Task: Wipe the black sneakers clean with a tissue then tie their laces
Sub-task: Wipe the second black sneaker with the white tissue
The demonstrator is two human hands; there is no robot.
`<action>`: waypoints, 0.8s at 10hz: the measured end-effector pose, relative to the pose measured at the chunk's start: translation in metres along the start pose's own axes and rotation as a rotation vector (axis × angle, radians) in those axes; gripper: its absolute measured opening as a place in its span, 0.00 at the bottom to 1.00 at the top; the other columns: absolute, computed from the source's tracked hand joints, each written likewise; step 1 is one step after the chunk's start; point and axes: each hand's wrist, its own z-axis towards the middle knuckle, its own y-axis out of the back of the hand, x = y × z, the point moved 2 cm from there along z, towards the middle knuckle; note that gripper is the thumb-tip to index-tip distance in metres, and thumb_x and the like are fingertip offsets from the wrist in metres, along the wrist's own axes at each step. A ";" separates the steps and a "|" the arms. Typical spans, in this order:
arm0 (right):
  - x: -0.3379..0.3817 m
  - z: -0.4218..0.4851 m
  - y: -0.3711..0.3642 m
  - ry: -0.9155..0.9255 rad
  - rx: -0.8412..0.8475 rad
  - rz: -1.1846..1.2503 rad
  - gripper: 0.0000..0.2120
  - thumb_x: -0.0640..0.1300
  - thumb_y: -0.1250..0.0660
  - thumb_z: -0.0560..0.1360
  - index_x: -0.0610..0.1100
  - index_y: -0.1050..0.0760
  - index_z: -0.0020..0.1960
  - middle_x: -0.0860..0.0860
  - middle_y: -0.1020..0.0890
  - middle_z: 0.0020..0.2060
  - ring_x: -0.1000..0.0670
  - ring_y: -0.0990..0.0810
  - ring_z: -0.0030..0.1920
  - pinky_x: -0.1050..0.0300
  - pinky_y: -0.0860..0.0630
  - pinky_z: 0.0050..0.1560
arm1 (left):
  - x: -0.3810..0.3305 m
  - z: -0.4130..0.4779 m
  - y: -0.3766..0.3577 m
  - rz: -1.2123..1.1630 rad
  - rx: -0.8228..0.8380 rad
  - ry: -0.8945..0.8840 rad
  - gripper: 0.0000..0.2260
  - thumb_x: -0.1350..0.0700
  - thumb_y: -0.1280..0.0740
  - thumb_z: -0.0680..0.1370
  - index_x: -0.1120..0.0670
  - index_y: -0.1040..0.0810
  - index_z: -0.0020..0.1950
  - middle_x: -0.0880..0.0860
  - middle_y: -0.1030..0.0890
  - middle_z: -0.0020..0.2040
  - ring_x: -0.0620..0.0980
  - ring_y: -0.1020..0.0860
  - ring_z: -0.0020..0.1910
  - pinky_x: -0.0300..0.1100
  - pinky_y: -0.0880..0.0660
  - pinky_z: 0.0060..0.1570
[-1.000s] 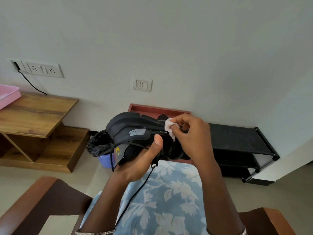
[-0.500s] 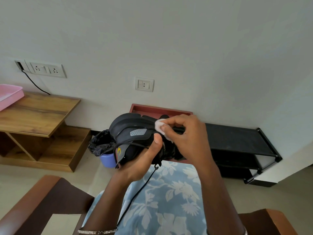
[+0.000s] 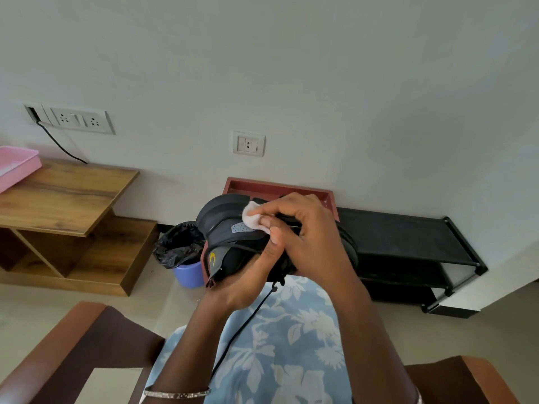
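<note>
A black sneaker (image 3: 230,228) with a grey patch and a yellow logo on its tongue is held in the air above my lap, sole side turned up and away. My left hand (image 3: 248,275) grips it from below, thumb up along its side. My right hand (image 3: 303,237) pinches a small white tissue (image 3: 253,218) and presses it on the sneaker's side next to the grey patch. A loose black lace (image 3: 248,319) hangs down over my lap. Much of the shoe's right half is hidden behind my right hand.
A black-lined blue bin (image 3: 186,258) stands on the floor behind the shoe. A red tray (image 3: 277,188) and a black shoe rack (image 3: 408,240) line the wall. A wooden shelf table (image 3: 64,196) with a pink tray (image 3: 14,167) is at left. Brown chair arms (image 3: 73,345) flank my lap.
My right hand has slid the tissue leftward along the sneaker's side, from near its middle to the grey patch. My left hand keeps the same grip.
</note>
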 end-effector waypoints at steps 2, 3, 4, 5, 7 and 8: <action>-0.046 -0.012 0.031 -0.284 -0.139 -0.217 0.07 0.46 0.28 0.75 0.57 0.17 0.51 0.60 0.17 0.47 0.50 0.22 0.54 0.39 0.25 0.58 | 0.013 0.002 0.004 -0.042 -0.059 0.198 0.75 0.11 0.47 0.43 0.56 0.45 0.81 0.55 0.44 0.81 0.54 0.46 0.81 0.54 0.50 0.79; -0.034 -0.014 0.022 -0.263 -0.120 -0.182 0.08 0.42 0.29 0.76 0.55 0.17 0.50 0.59 0.18 0.48 0.50 0.23 0.54 0.41 0.25 0.58 | 0.016 0.004 0.001 -0.025 -0.092 0.190 0.72 0.11 0.47 0.46 0.54 0.43 0.81 0.54 0.42 0.81 0.54 0.45 0.80 0.55 0.49 0.79; 0.001 -0.016 0.000 -0.086 0.000 0.036 0.12 0.39 0.31 0.77 0.56 0.17 0.51 0.60 0.18 0.49 0.53 0.21 0.55 0.45 0.25 0.58 | -0.001 0.003 -0.004 -0.065 -0.036 0.007 0.47 0.19 0.47 0.69 0.52 0.30 0.74 0.54 0.26 0.72 0.55 0.30 0.74 0.59 0.36 0.73; 0.005 -0.017 -0.005 -0.028 0.026 -0.015 0.12 0.42 0.32 0.78 0.58 0.18 0.52 0.61 0.18 0.49 0.52 0.22 0.56 0.43 0.27 0.59 | 0.000 0.006 -0.005 -0.095 -0.059 0.041 0.40 0.25 0.49 0.76 0.55 0.28 0.72 0.49 0.22 0.67 0.58 0.29 0.72 0.44 0.29 0.68; -0.036 -0.023 0.021 -0.290 -0.239 -0.230 0.12 0.39 0.29 0.76 0.56 0.17 0.50 0.58 0.18 0.48 0.49 0.25 0.54 0.38 0.26 0.57 | 0.002 0.008 0.003 -0.233 0.012 -0.004 0.50 0.17 0.46 0.65 0.51 0.29 0.74 0.51 0.23 0.71 0.49 0.28 0.72 0.47 0.31 0.72; -0.019 -0.023 0.010 -0.162 -0.162 -0.094 0.09 0.42 0.28 0.76 0.54 0.16 0.51 0.59 0.17 0.47 0.51 0.22 0.53 0.42 0.25 0.56 | -0.001 0.010 0.001 -0.256 0.030 -0.016 0.47 0.18 0.47 0.65 0.51 0.24 0.70 0.54 0.20 0.67 0.51 0.24 0.69 0.50 0.29 0.69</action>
